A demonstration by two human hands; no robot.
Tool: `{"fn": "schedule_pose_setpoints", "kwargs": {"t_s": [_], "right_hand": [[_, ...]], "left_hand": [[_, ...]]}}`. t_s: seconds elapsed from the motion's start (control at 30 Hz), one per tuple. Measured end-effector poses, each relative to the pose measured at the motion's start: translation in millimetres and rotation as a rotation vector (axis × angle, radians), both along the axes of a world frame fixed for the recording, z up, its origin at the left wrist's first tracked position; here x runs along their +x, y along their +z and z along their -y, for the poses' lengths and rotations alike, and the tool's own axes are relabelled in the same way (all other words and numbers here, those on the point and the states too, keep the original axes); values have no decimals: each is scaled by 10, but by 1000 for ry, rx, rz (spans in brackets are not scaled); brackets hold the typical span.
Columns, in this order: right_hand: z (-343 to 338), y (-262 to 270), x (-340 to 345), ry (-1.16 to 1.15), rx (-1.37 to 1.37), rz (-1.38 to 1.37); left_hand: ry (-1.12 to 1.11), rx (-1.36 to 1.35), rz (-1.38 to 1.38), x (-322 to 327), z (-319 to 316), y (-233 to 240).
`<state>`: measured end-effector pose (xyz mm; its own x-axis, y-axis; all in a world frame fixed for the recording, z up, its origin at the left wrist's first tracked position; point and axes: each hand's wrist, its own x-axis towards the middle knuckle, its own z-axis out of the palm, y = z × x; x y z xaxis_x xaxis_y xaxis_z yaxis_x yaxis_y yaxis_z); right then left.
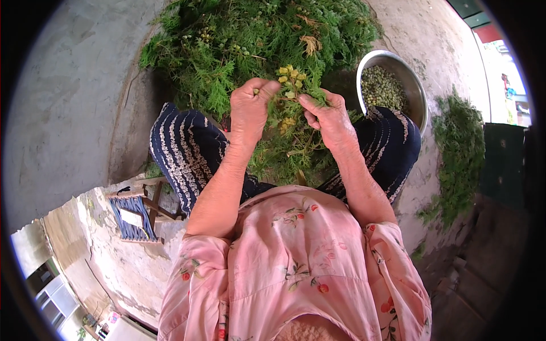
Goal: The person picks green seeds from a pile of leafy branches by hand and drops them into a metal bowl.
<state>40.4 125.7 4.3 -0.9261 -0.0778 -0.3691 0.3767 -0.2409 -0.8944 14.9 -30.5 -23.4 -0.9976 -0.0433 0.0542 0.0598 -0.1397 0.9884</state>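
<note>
In my right hand (330, 115) is a sprig of flat-leaved evergreen, probably arborvitae (315, 91), gripped between thumb and fingers. A cluster of yellow-green seed cones (292, 76) stands on the sprig, between my two hands. My left hand (251, 106) is curled just left of that cluster, with a small green cone (256, 91) showing between its bent fingers. Its thumb tip lies close to the sprig; whether they touch is unclear. More cut greenery (290, 157) lies below my hands, between my knees.
A big heap of evergreen branches (256, 38) rises ahead. By my right knee, a metal basin (420, 91) holds many picked cones (381, 89). Further right lies another strip of greenery (458, 157). A folding stool with blue webbing (132, 217) stands left, near a concrete ledge (72, 106).
</note>
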Motion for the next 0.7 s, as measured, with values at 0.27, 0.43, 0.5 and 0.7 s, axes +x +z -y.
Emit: {"fn": "schedule_pose_setpoints", "kwargs": {"t_s": [0.27,0.43,0.5,0.7], "right_hand": [[-64,21,-1,97,41,-4],[30,-17,26,-40,197,55],[-31,-2,-14,75,150,49],[48,77,-32,40,109,73]], "left_hand": [[-161,352,391,-12,135,117],[-333,402,473,61,121,117],[-306,409,489,66,96,184],[-383,336,494,48,142,149]]}}
